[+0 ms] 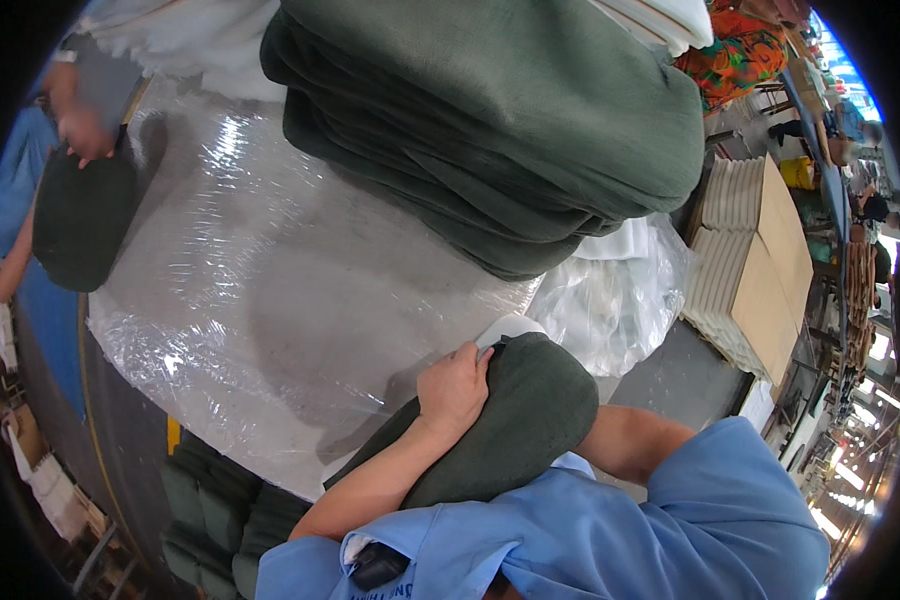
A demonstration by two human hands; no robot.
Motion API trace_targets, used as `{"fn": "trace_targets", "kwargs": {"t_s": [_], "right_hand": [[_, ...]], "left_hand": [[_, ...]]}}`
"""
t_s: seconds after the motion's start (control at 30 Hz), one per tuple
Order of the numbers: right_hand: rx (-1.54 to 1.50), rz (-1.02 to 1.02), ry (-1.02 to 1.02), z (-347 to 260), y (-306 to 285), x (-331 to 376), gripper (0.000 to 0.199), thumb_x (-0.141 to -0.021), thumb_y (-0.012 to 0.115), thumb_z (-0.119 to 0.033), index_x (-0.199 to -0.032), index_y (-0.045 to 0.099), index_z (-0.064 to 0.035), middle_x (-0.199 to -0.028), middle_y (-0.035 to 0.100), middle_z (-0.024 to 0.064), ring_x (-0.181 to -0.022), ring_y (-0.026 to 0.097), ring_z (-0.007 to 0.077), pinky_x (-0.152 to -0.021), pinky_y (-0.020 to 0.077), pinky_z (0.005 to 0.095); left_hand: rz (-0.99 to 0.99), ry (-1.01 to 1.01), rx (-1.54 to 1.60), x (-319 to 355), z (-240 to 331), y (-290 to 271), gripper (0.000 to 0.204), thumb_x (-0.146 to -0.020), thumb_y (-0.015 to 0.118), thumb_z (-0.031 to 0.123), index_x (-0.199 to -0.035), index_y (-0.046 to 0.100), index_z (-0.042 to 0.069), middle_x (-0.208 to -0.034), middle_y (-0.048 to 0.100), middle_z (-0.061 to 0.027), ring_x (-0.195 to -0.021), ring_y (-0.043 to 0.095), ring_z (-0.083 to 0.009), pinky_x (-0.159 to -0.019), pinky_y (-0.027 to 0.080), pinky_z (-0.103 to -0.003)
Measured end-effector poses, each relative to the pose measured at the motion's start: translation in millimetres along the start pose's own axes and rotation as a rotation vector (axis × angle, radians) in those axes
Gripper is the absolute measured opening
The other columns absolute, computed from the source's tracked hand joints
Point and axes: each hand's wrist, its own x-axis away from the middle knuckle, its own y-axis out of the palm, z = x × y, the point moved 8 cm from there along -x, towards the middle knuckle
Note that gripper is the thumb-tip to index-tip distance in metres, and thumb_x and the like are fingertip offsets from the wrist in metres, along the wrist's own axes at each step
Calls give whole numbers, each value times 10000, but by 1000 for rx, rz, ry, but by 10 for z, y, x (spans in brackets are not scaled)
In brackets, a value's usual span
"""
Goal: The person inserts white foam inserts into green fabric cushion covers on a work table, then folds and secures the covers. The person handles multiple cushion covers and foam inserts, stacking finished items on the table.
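One dark green cover point(515, 415) is in hand at the near edge of the plastic-wrapped table point(270, 300) — a tall stack of the same green pieces point(500, 130) sits beyond, so much looks unfinished. Left hand point(455, 385) is clenched on the cover's upper edge; right hand is hidden beneath it — cannot tell its grip.

Left hand point(454, 388) gripped a dark green cushion cover point(515, 415) with white insert point(505, 328) at its mouth, right hand hidden beneath it, plastic-wrapped table point(270, 300) behind, green cover stack point(500, 120) above, co-worker's hand point(85, 135) far left.
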Motion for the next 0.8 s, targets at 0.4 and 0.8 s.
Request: {"fn": "trace_targets", "kwargs": {"t_s": [0.4, 0.8], "right_hand": [[-63, 163, 104, 240, -319, -103, 400, -1112, 542, -351, -1400, 638, -90, -1287, 696, 85, -1157, 665, 210, -1017, 536, 383], [-93, 304, 59, 443, -434, -661, 390, -1102, 567, -346, -1373, 653, -80, -1234, 703, 80, -1113, 663, 198, -978, 539, 370]], "left_hand": [[-52, 0, -74, -283, 111, 211, 324, -1037, 641, 331, -871, 618, 54, -785, 706, -192, -713, 693, -420, -625, 533, -536], [-104, 172, -200, -197, 253, 117, 333, -1051, 607, 343, -877, 640, 61, -826, 717, -197, -773, 699, -436, -675, 536, -551]]}}
